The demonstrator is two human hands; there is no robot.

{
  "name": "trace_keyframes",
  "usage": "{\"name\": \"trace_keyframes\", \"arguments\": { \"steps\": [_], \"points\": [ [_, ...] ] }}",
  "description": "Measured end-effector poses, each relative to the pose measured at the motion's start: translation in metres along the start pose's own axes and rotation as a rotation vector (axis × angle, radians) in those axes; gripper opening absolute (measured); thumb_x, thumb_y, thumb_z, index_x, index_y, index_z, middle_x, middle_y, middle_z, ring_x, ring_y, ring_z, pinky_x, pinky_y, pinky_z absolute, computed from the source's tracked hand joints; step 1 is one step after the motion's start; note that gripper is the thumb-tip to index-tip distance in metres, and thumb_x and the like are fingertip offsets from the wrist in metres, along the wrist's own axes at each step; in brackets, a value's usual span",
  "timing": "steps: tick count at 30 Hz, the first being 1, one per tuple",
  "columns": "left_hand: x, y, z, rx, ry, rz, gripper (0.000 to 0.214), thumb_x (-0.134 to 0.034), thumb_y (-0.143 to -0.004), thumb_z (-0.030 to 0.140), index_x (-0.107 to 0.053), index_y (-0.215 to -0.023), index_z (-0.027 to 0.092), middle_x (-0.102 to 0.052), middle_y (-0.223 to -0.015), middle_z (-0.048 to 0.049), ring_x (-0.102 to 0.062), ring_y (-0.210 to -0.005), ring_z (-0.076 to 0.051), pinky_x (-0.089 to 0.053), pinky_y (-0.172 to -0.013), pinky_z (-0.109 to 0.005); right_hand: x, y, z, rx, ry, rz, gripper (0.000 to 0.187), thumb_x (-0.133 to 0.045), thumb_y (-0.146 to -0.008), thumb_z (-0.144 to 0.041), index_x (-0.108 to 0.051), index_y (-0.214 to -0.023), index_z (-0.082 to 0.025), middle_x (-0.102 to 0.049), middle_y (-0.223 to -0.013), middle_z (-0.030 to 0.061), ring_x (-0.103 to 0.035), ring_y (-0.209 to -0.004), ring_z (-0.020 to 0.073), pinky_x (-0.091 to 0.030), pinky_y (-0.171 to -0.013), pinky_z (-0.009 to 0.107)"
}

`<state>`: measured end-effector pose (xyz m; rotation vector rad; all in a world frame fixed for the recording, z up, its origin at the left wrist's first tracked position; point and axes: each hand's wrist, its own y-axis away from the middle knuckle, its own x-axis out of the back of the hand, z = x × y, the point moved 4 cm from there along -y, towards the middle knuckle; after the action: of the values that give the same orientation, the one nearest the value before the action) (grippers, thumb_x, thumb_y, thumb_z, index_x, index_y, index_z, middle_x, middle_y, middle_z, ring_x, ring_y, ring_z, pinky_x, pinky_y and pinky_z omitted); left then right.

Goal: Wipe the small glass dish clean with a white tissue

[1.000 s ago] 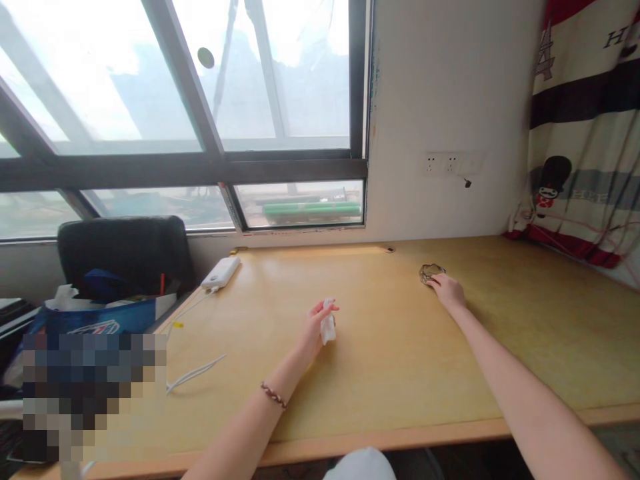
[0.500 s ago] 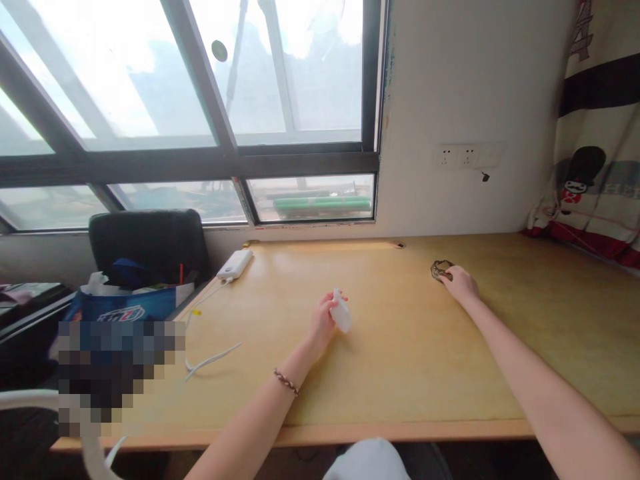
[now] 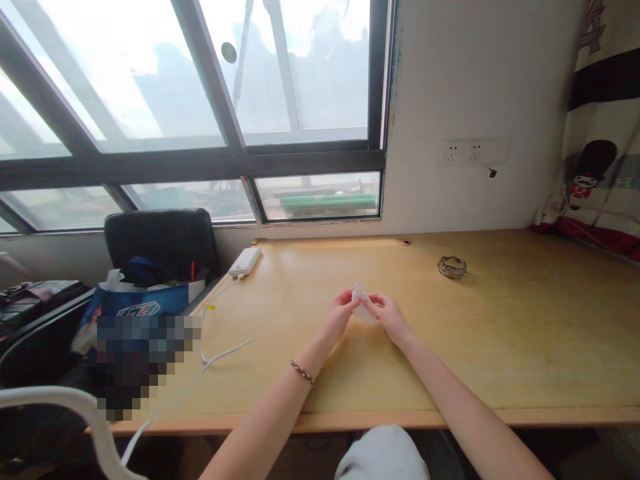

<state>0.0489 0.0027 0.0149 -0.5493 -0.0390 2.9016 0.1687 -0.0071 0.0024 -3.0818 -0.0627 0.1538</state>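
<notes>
Between my two hands, above the middle of the table (image 3: pixel 280 373), is a soft white tissue-like piece (image 3: pixel 365 311). My left hand (image 3: pixel 342 311) pinches its left upper part between thumb and fingers. My right hand (image 3: pixel 389 317) grips its right side, the fingertips close to those of the left. Its lower part hangs free below the fingers; I cannot tell whether it is paper or thin plastic. To the right and farther back, a round, dark, ring-shaped thing with see-through sides (image 3: pixel 452 268) stands on the table, apart from both hands.
A white power bank (image 3: pixel 245 263) with a white cable (image 3: pixel 227 355) lies at the table's left edge. Beyond that edge are a black chair (image 3: pixel 163 237) and a blue bag (image 3: pixel 135 303). Window and wall border the back; a curtain (image 3: pixel 600 180) hangs at right.
My right hand has let go of the ring-shaped thing and moved left to grip the white piece. My left hand keeps hold of that piece. The view has shifted slightly.
</notes>
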Motion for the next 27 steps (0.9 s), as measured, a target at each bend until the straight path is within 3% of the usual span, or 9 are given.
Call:
{"name": "trace_keyframes", "arguments": {
  "steps": [5, 9, 14, 17, 20, 24, 27],
  "points": [
    [0.001, -0.004, -0.007, 0.068, -0.125, -0.003, 0.028, -0.069, -0.055, 0.031, -0.063, -0.076, 0.013, -0.064, -0.075, -0.0056, -0.055, -0.066, -0.014, -0.039, -0.061, -0.022, 0.032, -0.005, 0.002, -0.005, -0.111, 0.162, 0.028, -0.062, -0.059, -0.043, -0.057, -0.068, -0.017, -0.059, -0.063, 0.0001, -0.052, -0.057, 0.0126, -0.041, -0.056, 0.025],
    [-0.003, -0.003, -0.014, 0.133, -0.149, -0.027, 0.029, -0.070, -0.054, 0.031, -0.062, -0.077, 0.013, -0.063, -0.074, -0.0055, -0.054, -0.063, -0.014, -0.038, -0.057, -0.021, 0.037, -0.003, -0.001, -0.013, -0.168, 0.223, 0.024, -0.056, -0.065, -0.042, -0.051, -0.071, -0.019, -0.056, -0.062, -0.0015, -0.050, -0.055, 0.0112, -0.040, -0.051, 0.022],
    [-0.002, -0.002, -0.014, 0.110, -0.010, -0.028, 0.028, -0.066, -0.060, 0.035, -0.061, -0.076, 0.013, -0.061, -0.070, -0.0036, -0.053, -0.061, -0.011, -0.038, -0.056, -0.020, 0.022, 0.006, -0.006, -0.142, -0.192, -0.006, 0.033, -0.061, -0.064, -0.039, -0.050, -0.090, -0.021, -0.061, -0.083, 0.0019, -0.057, -0.069, 0.0149, -0.043, -0.049, 0.022],
    [0.000, -0.001, -0.013, 0.122, 0.037, -0.003, 0.031, -0.065, -0.060, 0.037, -0.060, -0.079, 0.013, -0.060, -0.072, -0.0037, -0.053, -0.062, -0.011, -0.039, -0.057, -0.020, 0.016, 0.011, -0.008, -0.159, -0.172, -0.130, 0.036, -0.066, -0.059, -0.034, -0.055, -0.090, -0.019, -0.063, -0.084, 0.0037, -0.059, -0.073, 0.0178, -0.048, -0.055, 0.028],
    [-0.001, -0.001, -0.013, 0.154, 0.039, 0.010, 0.033, -0.065, -0.060, 0.038, -0.059, -0.081, 0.013, -0.061, -0.074, -0.0040, -0.054, -0.062, -0.011, -0.040, -0.055, -0.020, 0.018, 0.008, -0.007, -0.098, -0.172, -0.110, 0.031, -0.066, -0.058, -0.033, -0.059, -0.083, -0.016, -0.064, -0.078, 0.0045, -0.060, -0.070, 0.0187, -0.049, -0.061, 0.032],
    [-0.003, -0.001, -0.017, 0.212, 0.065, 0.003, 0.036, -0.058, -0.064, 0.046, -0.057, -0.083, 0.016, -0.060, -0.072, -0.0022, -0.055, -0.060, -0.013, -0.042, -0.052, -0.022, 0.030, 0.000, -0.005, 0.042, -0.143, 0.025, 0.029, -0.067, -0.057, -0.029, -0.061, -0.082, -0.015, -0.065, -0.084, 0.0057, -0.059, -0.074, 0.0187, -0.047, -0.069, 0.032],
    [-0.003, -0.002, -0.017, 0.179, -0.021, 0.003, 0.039, -0.060, -0.062, 0.045, -0.055, -0.087, 0.016, -0.061, -0.081, -0.0041, -0.056, -0.064, -0.013, -0.042, -0.052, -0.022, 0.035, -0.005, -0.003, 0.115, -0.093, 0.089, 0.031, -0.068, -0.055, -0.025, -0.060, -0.083, -0.016, -0.065, -0.083, 0.0046, -0.059, -0.074, 0.0172, -0.045, -0.071, 0.030]
  ]
}}
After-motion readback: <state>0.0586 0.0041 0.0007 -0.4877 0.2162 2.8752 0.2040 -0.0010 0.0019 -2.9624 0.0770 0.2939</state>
